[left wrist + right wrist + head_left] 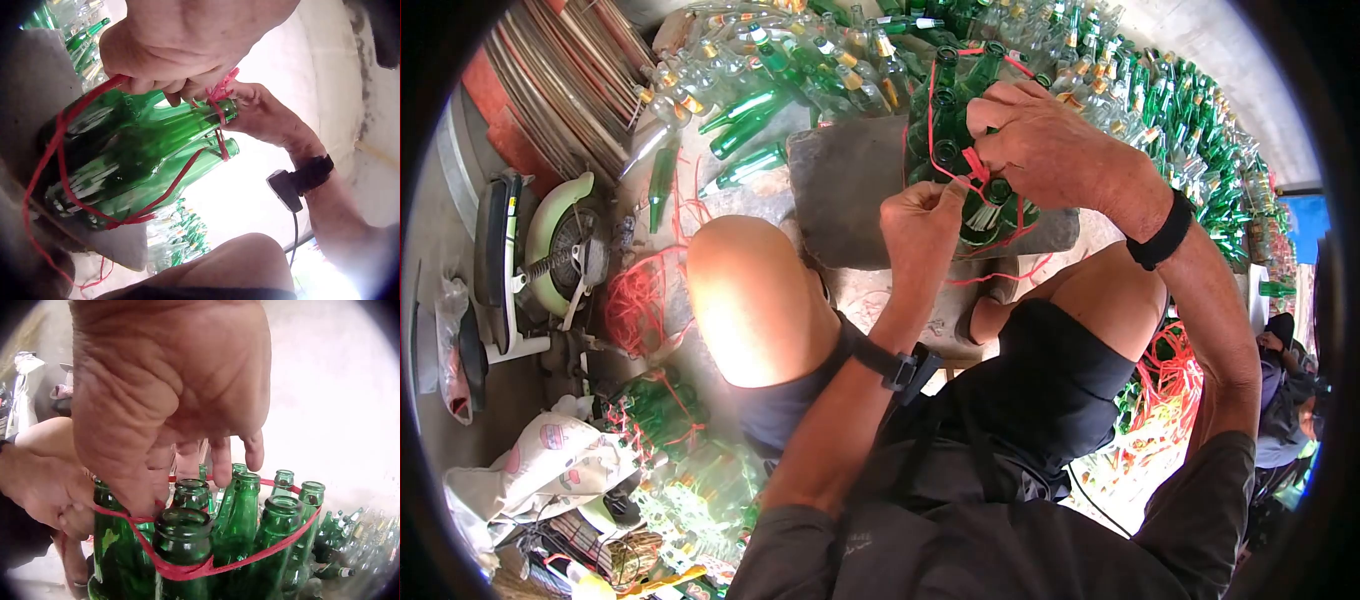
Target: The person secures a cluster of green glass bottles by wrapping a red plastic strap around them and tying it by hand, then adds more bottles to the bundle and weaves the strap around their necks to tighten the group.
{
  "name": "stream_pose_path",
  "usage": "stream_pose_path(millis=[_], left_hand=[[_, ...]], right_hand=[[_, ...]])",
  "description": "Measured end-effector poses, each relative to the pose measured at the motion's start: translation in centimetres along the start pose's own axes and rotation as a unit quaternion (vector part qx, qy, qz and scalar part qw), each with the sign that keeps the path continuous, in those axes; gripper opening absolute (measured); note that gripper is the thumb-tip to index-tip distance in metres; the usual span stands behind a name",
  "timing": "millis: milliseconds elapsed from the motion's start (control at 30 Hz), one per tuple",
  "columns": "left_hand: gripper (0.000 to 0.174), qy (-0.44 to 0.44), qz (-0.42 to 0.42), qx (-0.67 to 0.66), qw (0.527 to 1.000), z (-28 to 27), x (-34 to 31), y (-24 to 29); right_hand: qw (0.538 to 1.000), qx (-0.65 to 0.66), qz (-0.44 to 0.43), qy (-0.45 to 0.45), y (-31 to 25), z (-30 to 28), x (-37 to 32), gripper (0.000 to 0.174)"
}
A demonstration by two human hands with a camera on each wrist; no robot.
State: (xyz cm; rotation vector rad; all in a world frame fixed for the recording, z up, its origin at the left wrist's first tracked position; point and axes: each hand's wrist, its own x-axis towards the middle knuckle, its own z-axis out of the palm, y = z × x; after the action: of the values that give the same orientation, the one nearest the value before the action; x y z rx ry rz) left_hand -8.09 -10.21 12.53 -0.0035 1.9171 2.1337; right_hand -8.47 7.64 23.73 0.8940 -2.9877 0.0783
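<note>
Green bottles [946,150] stand in a tight group on a dark slab [840,185], a red strap [931,115] looped around their necks. My left hand [924,225] pinches the strap at the near left side of the group; in the left wrist view, strap [44,169] trails from this hand [194,44]. Over the necks, my right hand [1050,140] holds a bunched part of the strap between thumb and fingers. The right wrist view has the right hand's [169,394] fingers reaching down among the necks, partly hidden, with the strap [269,551] crossing in front.
Loose bottles [750,115] lie beyond the slab, and a large pile [1190,140] spreads at the right. Tangled red strap [638,305] lies on the floor at the left, near a wheeled object [565,245]. Another person [1280,400] is at the far right.
</note>
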Motion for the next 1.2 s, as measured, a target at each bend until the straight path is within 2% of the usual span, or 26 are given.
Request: stream_pose_path(millis=[133,200,267,333,500,600,667,733,1033,1200], left_hand=[[0.023,-0.015,0.011,0.009,1.000,-0.1,-0.1,0.1],[0.025,-0.022,0.000,0.018,1.000,0.1,-0.2,0.3],[0.024,-0.034,0.062,0.020,0.997,0.3,-0.4,0.2],[0.024,-0.040,0.051,0.033,0.997,0.1,-0.4,0.4],[0.020,-0.063,0.039,0.010,0.997,0.1,-0.3,0.4],[0.019,-0.074,0.055,0.019,0.996,0.2,-0.4,0.4],[0.021,-0.083,0.101,0.034,0.991,0.3,-0.4,0.3],[0.021,-0.088,0.094,0.031,0.991,0.3,-0.3,0.3],[0.023,-0.126,0.085,-0.024,0.988,0.5,-0.2,-0.6],[0.022,-0.131,0.078,-0.027,0.988,0.5,-0.3,-0.5]], right_hand=[[1.000,-0.023,-0.003,-0.010,0.1,-0.5,-0.1,0.008],[0.999,-0.031,-0.013,0.021,-0.2,-0.9,-0.2,0.007],[0.998,-0.053,-0.015,0.017,0.0,-0.9,-0.5,0.004],[0.997,-0.075,-0.019,0.016,0.1,-1.0,-0.6,0.003],[0.997,-0.059,0.044,0.026,0.2,-1.3,-1.3,0.005],[0.996,-0.082,0.042,0.013,0.2,-1.9,-1.6,0.005],[0.996,-0.073,0.041,0.035,1.0,-1.1,-2.1,0.007],[0.995,-0.066,0.041,0.058,1.8,-0.8,-2.3,0.009],[0.996,-0.046,0.070,0.023,2.0,-0.7,-2.5,0.009],[0.993,-0.096,0.064,0.024,2.2,-0.8,-2.5,0.007]])
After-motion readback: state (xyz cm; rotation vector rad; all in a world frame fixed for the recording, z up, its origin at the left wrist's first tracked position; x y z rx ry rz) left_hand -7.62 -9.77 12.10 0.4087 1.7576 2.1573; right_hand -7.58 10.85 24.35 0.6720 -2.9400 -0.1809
